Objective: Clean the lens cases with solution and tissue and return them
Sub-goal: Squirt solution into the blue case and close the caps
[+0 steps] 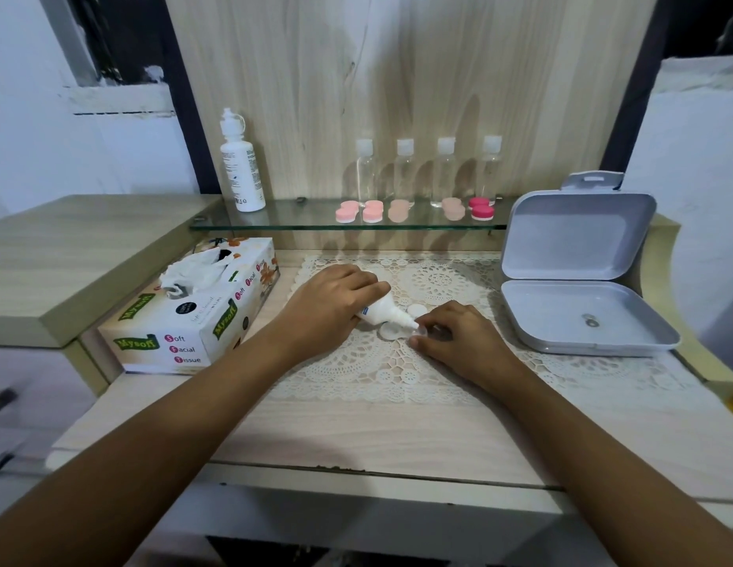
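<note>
Ahead of you: glass shelf [299,218] fixed to wood-grain back panel [397,75]. Four clear bottles [365,173] with white caps, upright in row along shelf's back. To your right: grey hinged box [577,239] on desk top [356,439], lid propped open, small metal ring [590,320] lying in base. Centre: white lace mat [381,376] spread flat, reaching box's front edge. Far left: dark drawer handle [3,399].

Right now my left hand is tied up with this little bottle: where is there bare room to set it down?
Bare wood runs between the lace mat and the desk front edge. The glass shelf is free between the tall bottle and the pink cases. Mat centre is crowded: the open lens case and a loose cap lie there.
</note>
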Demonstrator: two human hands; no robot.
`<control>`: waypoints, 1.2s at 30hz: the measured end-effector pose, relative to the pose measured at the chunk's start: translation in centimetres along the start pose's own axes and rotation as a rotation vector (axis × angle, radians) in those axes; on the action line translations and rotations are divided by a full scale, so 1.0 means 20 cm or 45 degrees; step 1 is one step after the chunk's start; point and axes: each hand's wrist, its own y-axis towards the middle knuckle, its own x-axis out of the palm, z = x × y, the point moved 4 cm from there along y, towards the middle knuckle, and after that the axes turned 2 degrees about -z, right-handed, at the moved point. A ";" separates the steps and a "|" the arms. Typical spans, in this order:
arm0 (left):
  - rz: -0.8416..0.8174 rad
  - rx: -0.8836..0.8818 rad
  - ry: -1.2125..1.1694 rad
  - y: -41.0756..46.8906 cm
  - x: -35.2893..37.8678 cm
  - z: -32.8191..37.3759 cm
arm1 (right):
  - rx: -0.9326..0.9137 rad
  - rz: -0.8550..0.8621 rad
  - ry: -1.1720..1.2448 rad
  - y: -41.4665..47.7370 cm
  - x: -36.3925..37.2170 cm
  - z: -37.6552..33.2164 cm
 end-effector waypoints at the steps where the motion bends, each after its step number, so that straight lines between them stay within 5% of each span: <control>1: 0.004 0.001 0.000 0.00 0.00 0.00 | 0.000 0.001 0.001 0.00 0.00 0.00; 29: -0.030 -0.065 -0.005 0.00 0.01 0.00 | -0.005 0.000 -0.014 -0.01 0.00 -0.01; 36: -0.093 -0.306 -0.159 -0.03 0.05 -0.05 | 0.011 0.003 -0.010 -0.01 0.00 0.00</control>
